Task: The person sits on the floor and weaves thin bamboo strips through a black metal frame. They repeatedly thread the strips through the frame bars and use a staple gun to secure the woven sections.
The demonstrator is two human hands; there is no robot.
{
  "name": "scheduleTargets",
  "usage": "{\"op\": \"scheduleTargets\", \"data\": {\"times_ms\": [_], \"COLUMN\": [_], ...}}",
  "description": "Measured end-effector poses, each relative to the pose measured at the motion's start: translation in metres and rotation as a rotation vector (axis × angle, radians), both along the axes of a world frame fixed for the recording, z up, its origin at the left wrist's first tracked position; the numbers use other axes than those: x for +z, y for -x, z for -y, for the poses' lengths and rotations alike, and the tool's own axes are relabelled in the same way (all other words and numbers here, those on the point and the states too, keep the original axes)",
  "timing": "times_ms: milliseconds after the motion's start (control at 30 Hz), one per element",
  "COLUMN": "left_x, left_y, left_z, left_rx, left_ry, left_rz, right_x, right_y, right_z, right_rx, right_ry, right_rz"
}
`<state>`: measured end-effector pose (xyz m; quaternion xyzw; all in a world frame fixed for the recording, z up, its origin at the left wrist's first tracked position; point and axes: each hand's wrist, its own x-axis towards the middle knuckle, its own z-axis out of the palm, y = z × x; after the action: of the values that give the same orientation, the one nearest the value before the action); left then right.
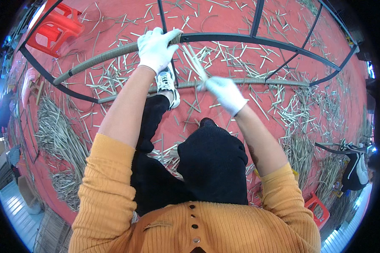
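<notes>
Frame [257, 40] of black bars arches over the red floor [240, 17], two bars partly wound in rattan strip. Left hand [156, 48], gloved, is closed around the upper bar [105, 57], steadying it. Right hand [226, 92] pinches a strip [194, 61] at the lower bar [266, 81]. Good wrapping, I judge, needs steady tension and turns laid touching.

A red plastic stool [53, 28] stands on the red floor mat [325, 46] at upper left. Cut cane scraps [278, 105] litter the mat, with bundles of long strips [59, 139] heaped at left and a second red stool [318, 206] at lower right.
</notes>
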<state>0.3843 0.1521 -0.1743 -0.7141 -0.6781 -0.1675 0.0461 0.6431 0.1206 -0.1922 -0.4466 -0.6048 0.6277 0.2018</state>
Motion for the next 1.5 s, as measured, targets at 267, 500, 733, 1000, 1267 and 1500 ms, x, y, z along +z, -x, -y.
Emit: {"op": "scheduleTargets", "data": {"times_ms": [267,500,733,1000,1267,1500], "left_x": [0.001,0.003,0.000,-0.001,0.005,0.017], "left_y": [-0.005,-0.008,-0.016,-0.030,-0.027,-0.018], "left_z": [0.007,0.012,0.024,0.024,0.018,0.009], "left_rx": [0.025,0.039,0.028,0.120,0.115,0.082], "left_ry": [0.023,0.004,-0.147,-0.170,-0.051,0.186], "left_rz": [0.033,-0.003,0.081,0.099,0.086,0.079], "right_x": [-0.028,0.005,0.052,0.009,0.055,-0.044], "right_y": [0.060,0.086,0.098,0.132,0.040,0.058], "right_z": [-0.036,-0.035,-0.133,-0.174,-0.043,-0.022], "right_rx": [-0.247,0.023,-0.117,0.113,-0.212,-0.259], "right_ry": [-0.796,-0.615,-0.055,0.092,-1.563,-1.163], "right_rz": [0.325,0.342,-0.083,0.327,0.085,0.311]}}
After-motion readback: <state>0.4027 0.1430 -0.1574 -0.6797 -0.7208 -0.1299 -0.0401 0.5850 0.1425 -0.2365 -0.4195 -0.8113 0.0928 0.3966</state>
